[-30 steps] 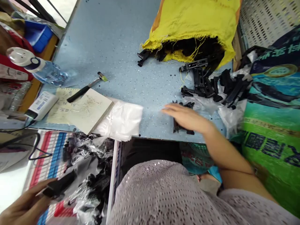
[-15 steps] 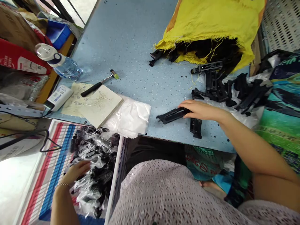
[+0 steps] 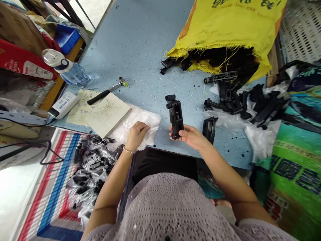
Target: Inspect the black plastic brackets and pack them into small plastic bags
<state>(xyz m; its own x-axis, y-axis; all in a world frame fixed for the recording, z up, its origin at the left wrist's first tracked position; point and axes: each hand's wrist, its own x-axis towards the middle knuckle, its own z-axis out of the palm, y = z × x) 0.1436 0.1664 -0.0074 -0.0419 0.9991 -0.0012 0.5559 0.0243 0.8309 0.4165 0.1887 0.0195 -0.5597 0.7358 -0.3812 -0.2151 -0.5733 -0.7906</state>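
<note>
My right hand (image 3: 192,136) holds a black plastic bracket-like part (image 3: 176,115) by its lower end, tilted up above the blue table. My left hand (image 3: 136,134) is closed, its fingertips pinching at the top of a stack of thin white plastic bags (image 3: 152,120). A second black part (image 3: 209,129) lies on the table just right of my right hand. More black parts (image 3: 227,93) are heaped further right, some on clear plastic. Others poke from the mouth of a yellow woven sack (image 3: 230,30).
A hammer (image 3: 107,91), a pale board (image 3: 107,113), a white labelled device (image 3: 64,105) and a water bottle (image 3: 67,68) lie or stand on the left. Below the table edge, a striped basket (image 3: 54,180) contains bagged black parts. A green sack (image 3: 298,160) stands at right.
My left hand has risen from the basket to the white bags on the table. My right hand has lifted the black part and brought it left, turning it upright.
</note>
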